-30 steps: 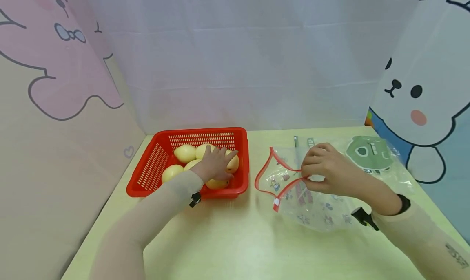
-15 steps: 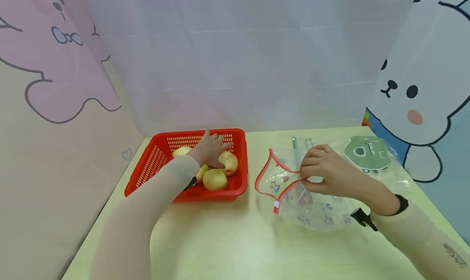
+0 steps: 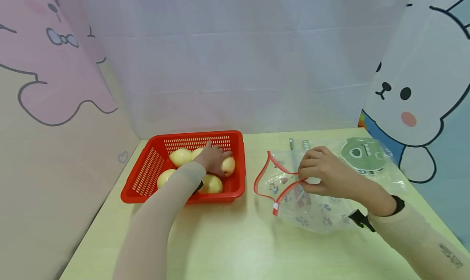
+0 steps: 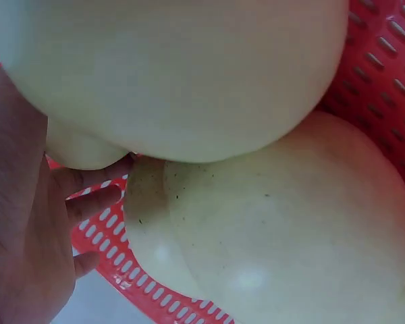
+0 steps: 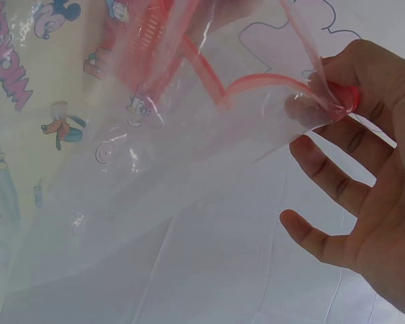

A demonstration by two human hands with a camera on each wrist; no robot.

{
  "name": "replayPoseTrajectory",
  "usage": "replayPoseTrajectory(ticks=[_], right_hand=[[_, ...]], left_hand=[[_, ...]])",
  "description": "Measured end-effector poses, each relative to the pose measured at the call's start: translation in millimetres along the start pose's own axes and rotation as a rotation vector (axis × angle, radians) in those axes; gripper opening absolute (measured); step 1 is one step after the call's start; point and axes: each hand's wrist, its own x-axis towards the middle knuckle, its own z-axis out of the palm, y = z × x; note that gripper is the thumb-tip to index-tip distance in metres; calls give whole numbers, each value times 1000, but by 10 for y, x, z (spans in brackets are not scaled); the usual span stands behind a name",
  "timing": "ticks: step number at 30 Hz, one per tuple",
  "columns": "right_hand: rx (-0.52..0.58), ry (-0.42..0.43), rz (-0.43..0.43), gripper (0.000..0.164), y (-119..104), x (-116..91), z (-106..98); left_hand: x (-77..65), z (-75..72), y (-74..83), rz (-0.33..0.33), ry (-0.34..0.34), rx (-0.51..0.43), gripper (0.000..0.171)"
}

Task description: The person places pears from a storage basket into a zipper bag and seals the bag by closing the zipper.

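A red plastic basket holds several pale yellow, pear-like fruits. My left hand reaches in among them, palm down, at the right side. In the left wrist view its fingers are stretched out and spread beside the speckled fruit, and another fruit fills the top. My right hand pinches the red-edged mouth of a clear zip bag printed with cartoon figures. The mouth gapes toward the basket, and a white slider sits at its near corner. Thumb and forefinger grip the edge in the right wrist view.
Another clear bag, with a green cartoon face, lies flat behind the right hand. Everything rests on a pale yellow table. A white curtain stands at the back, with cartoon-printed sheets at both sides.
My left hand lifted from the fruits toward the basket's back, showing more of them, then came down again among them. The right hand keeps its pinch on the bag. The whole view shifts slightly.
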Motion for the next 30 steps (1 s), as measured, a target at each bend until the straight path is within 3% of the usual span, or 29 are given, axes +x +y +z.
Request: replayPoseTrajectory(ticks=[16, 24, 30], right_hand=[[-6, -8, 31, 22, 0, 12, -30], [5, -5, 42, 23, 18, -5, -40], [12, -23, 90, 23, 21, -10, -54]], left_hand=[[20, -140, 7, -11, -5, -5, 71], [-70, -277, -106, -47, 112, -121, 72], [-253, -444, -156, -77, 222, -141, 78]])
